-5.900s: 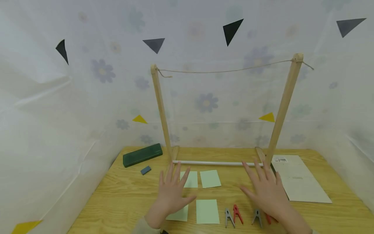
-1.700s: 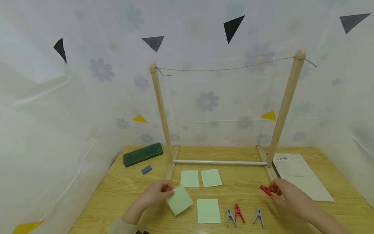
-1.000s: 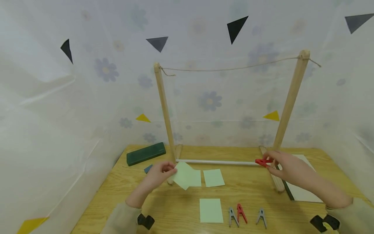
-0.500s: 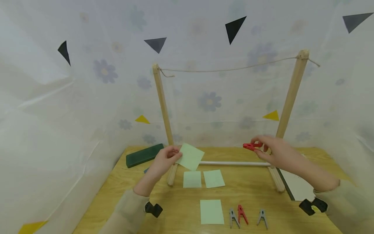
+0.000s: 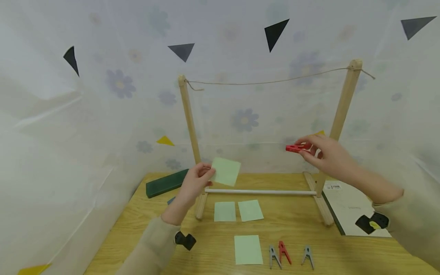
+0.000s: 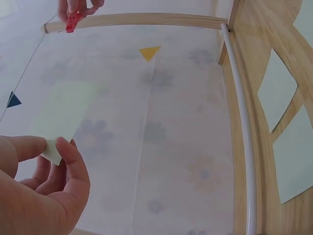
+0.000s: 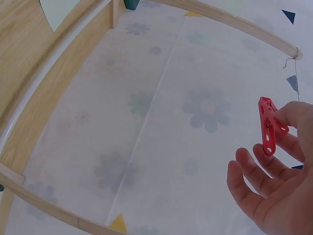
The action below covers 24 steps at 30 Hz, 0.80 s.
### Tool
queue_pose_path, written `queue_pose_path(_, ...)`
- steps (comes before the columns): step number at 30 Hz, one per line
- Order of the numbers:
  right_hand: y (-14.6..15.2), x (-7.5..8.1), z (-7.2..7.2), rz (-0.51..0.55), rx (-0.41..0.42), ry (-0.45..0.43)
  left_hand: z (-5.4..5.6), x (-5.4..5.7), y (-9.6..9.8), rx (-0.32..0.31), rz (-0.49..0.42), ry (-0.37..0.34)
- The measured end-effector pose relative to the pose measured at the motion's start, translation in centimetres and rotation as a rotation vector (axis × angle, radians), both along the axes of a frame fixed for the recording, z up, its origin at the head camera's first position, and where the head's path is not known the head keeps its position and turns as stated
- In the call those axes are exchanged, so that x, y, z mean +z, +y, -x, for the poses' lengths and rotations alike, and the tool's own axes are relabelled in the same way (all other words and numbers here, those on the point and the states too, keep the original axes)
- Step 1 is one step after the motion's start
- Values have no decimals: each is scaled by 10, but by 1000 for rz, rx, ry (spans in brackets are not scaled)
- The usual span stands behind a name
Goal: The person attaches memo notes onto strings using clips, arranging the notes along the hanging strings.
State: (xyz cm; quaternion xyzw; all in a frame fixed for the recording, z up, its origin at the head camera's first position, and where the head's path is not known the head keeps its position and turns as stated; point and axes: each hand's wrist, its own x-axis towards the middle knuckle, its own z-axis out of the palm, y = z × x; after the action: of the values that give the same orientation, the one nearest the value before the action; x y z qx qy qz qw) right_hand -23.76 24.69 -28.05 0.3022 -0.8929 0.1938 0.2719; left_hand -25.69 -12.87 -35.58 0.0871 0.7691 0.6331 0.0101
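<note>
My left hand (image 5: 195, 184) pinches a pale green square of paper (image 5: 225, 172) by its left edge, raised over the white rod (image 5: 261, 192) of a wooden frame. In the left wrist view, thumb and finger grip one corner of that paper (image 6: 66, 110). Higher up and to the right, my right hand (image 5: 328, 157) holds a red clothespin (image 5: 297, 148) by its handle end, its nose pointing left. The right wrist view shows the clothespin (image 7: 268, 125) between thumb and fingers. Above both hands, a thin string (image 5: 261, 83) runs between the tops of the two wooden posts (image 5: 343, 101).
Several more green paper squares (image 5: 248, 250) lie on the wooden table (image 5: 144, 233). Nearby are a red clothespin (image 5: 284, 252) and two grey clothespins (image 5: 308, 256). A dark green case (image 5: 166, 184) is at the back left, a pale board (image 5: 354, 210) at the right.
Since the earliest frame, the left hand has taken a paper square and the right hand a red clothespin from the table. Both have risen, the right hand more over the last half second.
</note>
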Motion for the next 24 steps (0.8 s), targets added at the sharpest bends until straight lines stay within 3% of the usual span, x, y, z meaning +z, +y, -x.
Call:
queue_pose_path(10, 0, 32, 8, 25, -23, -55, 10, 21, 4, 21, -98, -18)
queue_pose_path(24, -18, 61, 26, 140, -49, -161, 21, 47, 10, 75, -266, 11)
